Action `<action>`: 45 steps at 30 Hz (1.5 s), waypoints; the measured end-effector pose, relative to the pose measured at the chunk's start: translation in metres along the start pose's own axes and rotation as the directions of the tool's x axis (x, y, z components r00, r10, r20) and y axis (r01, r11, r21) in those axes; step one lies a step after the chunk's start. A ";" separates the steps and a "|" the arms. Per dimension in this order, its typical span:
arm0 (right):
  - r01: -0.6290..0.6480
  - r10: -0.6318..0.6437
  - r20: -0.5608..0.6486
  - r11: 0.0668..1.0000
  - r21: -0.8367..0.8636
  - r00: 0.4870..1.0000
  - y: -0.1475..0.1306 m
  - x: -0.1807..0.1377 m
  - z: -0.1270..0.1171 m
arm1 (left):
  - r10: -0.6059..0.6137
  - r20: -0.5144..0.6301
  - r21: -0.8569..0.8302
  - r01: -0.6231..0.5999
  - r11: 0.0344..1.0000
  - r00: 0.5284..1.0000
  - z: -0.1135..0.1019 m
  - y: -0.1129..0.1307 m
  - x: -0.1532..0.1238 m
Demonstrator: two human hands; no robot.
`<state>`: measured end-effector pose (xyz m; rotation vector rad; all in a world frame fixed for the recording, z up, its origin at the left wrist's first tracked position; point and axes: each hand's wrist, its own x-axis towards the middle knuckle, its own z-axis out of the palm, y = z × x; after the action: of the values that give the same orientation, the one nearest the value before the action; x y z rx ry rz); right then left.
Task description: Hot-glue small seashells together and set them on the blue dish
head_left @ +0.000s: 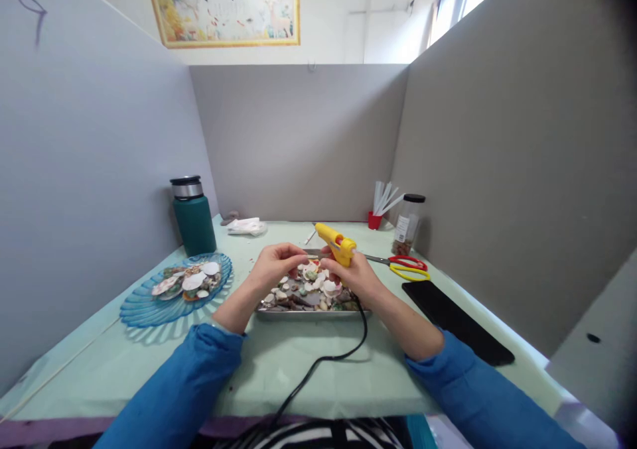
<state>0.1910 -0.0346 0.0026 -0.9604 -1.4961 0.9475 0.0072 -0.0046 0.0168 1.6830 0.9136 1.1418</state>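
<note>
My right hand (359, 278) is wrapped round a yellow hot glue gun (332, 240), and a black cord (326, 358) runs down from it towards the table's front edge. My left hand (279, 266) has its thumb and fingertips pinched together close to the right hand's fingers. What the pinch holds, if anything, is too small to make out. Below both hands lies a metal tray (313, 314) filled with seashells (329, 287) and small stones. Parts of the tray are hidden by my hands.
To the left are a blue glass plate (144, 311) of shells and a green bottle (194, 222). At the right lie scissors (409, 268) and a black flat object (455, 320), with a jar (407, 225) and a red cup (375, 221) of glue sticks behind. Partitions (298, 137) enclose the table.
</note>
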 end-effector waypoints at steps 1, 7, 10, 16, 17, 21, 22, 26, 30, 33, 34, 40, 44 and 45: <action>0.007 -0.007 0.005 1.000 -0.029 1.000 0.000 0.000 -0.001 | -0.004 -0.028 -0.020 0.003 1.000 1.000 -0.001 0.000 0.001; 0.080 -0.073 0.040 0.971 -0.227 0.997 0.004 0.000 -0.010 | -0.033 -0.118 -0.142 0.016 0.990 0.992 -0.010 -0.005 0.005; 0.215 -0.205 0.067 0.908 -0.359 0.976 0.008 -0.001 -0.016 | -0.054 -0.145 -0.190 0.026 0.982 0.988 -0.012 -0.006 0.006; 0.427 -0.372 0.211 0.782 -0.454 0.904 0.005 -0.005 -0.020 | -0.076 -0.138 -0.295 0.033 0.955 0.987 -0.015 -0.007 0.007; 0.455 -0.390 0.233 0.766 -0.455 0.891 0.004 -0.005 -0.020 | -0.080 -0.139 -0.309 0.033 0.950 0.987 -0.015 -0.007 0.007; 0.529 -0.430 0.308 0.702 -0.477 0.849 0.004 -0.005 -0.019 | -0.086 -0.139 -0.345 0.033 0.938 0.987 -0.015 -0.007 0.008; 0.538 -0.432 0.322 0.685 -0.490 0.843 0.004 -0.005 -0.019 | -0.086 -0.138 -0.351 0.033 0.936 0.987 -0.015 -0.007 0.008; 0.575 -0.461 0.346 0.619 -0.535 0.817 0.007 -0.004 -0.019 | -0.095 -0.145 -0.389 0.032 0.921 0.985 -0.015 -0.007 0.009; 0.604 -0.483 0.366 0.592 -0.533 0.796 0.010 -0.004 -0.019 | -0.103 -0.128 -0.436 0.037 0.899 0.986 -0.015 -0.007 0.009; 0.606 -0.479 0.373 0.586 -0.539 0.795 0.011 -0.004 -0.019 | -0.102 -0.106 -0.465 0.041 0.884 0.989 -0.016 -0.006 0.008; 0.606 -0.478 0.375 0.584 -0.540 0.794 0.011 -0.004 -0.019 | -0.100 -0.101 -0.472 0.041 0.881 0.990 -0.016 -0.006 0.007; 0.623 -0.489 0.389 0.555 -0.552 0.781 0.013 -0.004 -0.019 | -0.083 -0.098 -0.491 0.024 0.871 0.992 -0.015 -0.008 0.009; 0.625 -0.493 0.391 0.534 -0.569 0.777 0.012 -0.004 -0.018 | -0.077 -0.111 -0.489 0.014 0.872 0.991 -0.015 -0.010 0.010; 0.626 -0.493 0.393 0.529 -0.573 0.776 0.012 -0.004 -0.018 | -0.077 -0.113 -0.488 0.012 0.873 0.991 -0.014 -0.009 0.010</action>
<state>0.2102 -0.0331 -0.0079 -0.7787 -2.2099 -0.0446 -0.0039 0.0118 0.0137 1.1808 0.6629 1.3310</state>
